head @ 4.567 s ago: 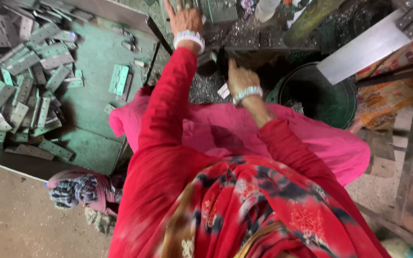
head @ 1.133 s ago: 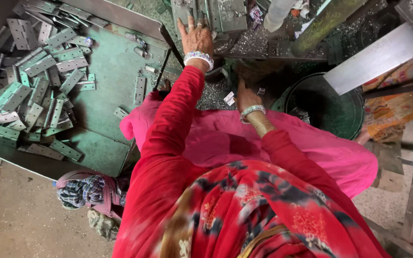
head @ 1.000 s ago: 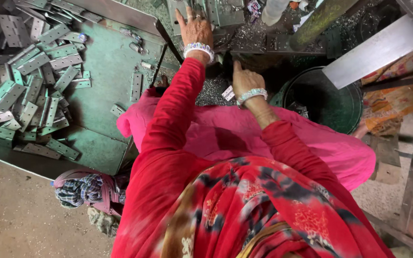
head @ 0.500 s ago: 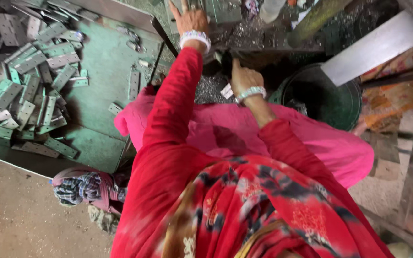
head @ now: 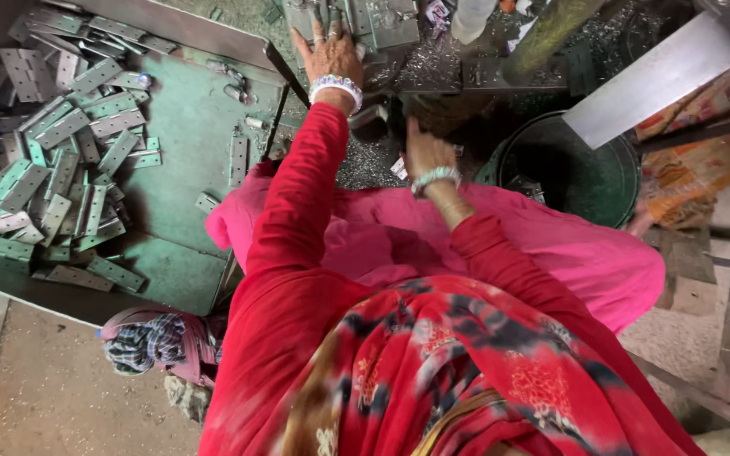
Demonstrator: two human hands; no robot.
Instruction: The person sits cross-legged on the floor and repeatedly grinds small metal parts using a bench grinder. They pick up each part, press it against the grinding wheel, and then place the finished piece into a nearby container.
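setting: dim metal workshop, seen from above; a green table (head: 187, 160) lies left of the hands, with swarf glinting ahead of them.
left hand: the left hand (head: 329, 52) stretches forward, fingers spread flat on a grey metal plate (head: 382, 21) at the top edge; it presses rather than grips, no closed grasp showing.
right hand: the right hand (head: 426, 152) sits nearer the body, fingers curled downward over the dark gap below the plate; whether it holds a piece, i cannot tell.
wrists: beaded bangles on both; red sleeves run back to a pink cloth over the lap.
workpiece: the plate lies under the left palm, ahead of the right hand.
left of the hands: a loose heap of grey-green hinges (head: 52, 169) on the table, a few strays closer in.
right of the hands: a dark round tub (head: 568, 165), just beside the right wrist; a slanted steel bar (head: 661, 76) above it.
doing it well: likely best to keep the left palm flat and firm so the plate cannot shift, and the right fingers clear of sharp swarf.
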